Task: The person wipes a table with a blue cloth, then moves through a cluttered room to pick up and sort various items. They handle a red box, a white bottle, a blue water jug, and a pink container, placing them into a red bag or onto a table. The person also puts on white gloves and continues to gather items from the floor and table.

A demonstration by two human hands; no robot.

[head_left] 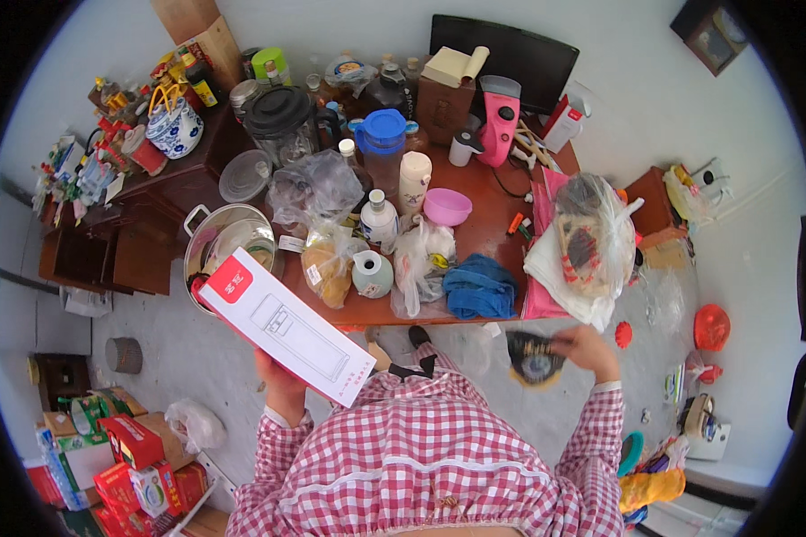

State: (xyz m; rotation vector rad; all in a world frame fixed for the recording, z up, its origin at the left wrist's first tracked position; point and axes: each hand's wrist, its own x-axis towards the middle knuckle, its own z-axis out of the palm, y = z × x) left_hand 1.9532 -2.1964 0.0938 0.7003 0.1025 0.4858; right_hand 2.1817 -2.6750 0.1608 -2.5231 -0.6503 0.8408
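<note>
My left hand (281, 384) grips the lower side of a long white and red cardboard box (295, 329). The box lies slantwise before my chest, bears a line drawing and writing, and overlaps the near rim of a stainless steel pot (232, 225). On the right, beyond the table's front edge, my right hand (590, 352) has its fingers at the edge of a flat black item with gold edging (536, 358). That item is blurred, so its exact kind is unclear. A crumpled blue cloth (480, 286) lies nearest to it on the table.
The reddish wooden table (376, 313) is crowded with a blue-lidded pitcher (381, 137), bottles, plastic bags and a pink bowl (447, 206). A clear bag (588, 235) sits over white cloth at the right. Cartons (134, 443) are stacked on the floor at the lower left.
</note>
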